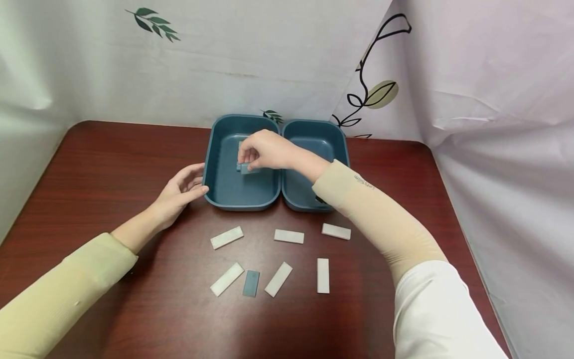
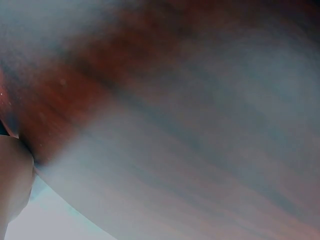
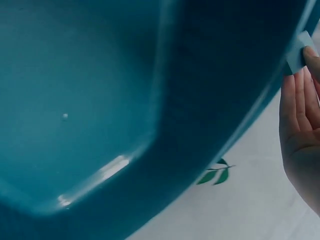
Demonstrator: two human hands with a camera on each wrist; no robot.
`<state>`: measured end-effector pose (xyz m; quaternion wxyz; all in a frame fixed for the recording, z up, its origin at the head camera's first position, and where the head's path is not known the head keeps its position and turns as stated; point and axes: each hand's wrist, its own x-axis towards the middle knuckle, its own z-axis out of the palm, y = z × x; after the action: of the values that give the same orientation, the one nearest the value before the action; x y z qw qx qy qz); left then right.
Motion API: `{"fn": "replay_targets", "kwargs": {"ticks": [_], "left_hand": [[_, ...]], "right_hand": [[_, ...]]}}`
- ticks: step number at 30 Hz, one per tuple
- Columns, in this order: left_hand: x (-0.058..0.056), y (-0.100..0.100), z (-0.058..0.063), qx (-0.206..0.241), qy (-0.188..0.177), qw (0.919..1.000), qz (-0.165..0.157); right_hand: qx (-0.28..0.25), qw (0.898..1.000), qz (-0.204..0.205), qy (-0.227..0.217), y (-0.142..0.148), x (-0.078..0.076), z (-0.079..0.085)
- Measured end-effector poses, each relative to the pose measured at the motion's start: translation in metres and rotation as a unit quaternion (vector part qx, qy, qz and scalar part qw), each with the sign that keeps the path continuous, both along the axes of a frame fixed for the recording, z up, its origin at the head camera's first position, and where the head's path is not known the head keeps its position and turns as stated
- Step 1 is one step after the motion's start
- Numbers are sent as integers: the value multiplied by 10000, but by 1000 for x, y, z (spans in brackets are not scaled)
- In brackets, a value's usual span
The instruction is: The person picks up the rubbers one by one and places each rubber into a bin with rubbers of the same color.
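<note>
Over the left blue bin (image 1: 242, 206), my right hand (image 1: 269, 149) pinches a flat blue-grey block (image 1: 250, 169) between thumb and fingers. The same block (image 3: 296, 59) shows at the right edge of the right wrist view, held at the fingertips. Other blue-grey pieces show partly beside and behind those fingers, mostly hidden by them. My left hand (image 1: 177, 194) rests against the bin's left outer wall, its thumb at the front left corner. The left wrist view is mostly a blur of table, with a bit of skin at its lower left.
A second blue bin (image 1: 309, 206) stands right beside the first, partly under my right forearm. In front of the bins, several white blocks (image 1: 289, 236) lie spread out on the brown table (image 1: 179, 319). A single blue-grey block (image 1: 251, 283) lies among them. White curtains (image 1: 269, 60) hang behind.
</note>
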<state>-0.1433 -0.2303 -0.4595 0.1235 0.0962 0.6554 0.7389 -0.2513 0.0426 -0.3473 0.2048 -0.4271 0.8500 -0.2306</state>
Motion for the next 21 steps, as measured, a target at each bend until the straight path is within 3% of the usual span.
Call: {"fn": "replay_targets", "kwargs": {"ticks": [11,21], "left_hand": [[0,1,2,-17,-23,10000,-39],[1,0,2,-82,-45,10000,-11]], "right_hand": [[48,9998,20,-172,-1,-10,-21],[211,9995,215,56,-11,-13,-37]]}}
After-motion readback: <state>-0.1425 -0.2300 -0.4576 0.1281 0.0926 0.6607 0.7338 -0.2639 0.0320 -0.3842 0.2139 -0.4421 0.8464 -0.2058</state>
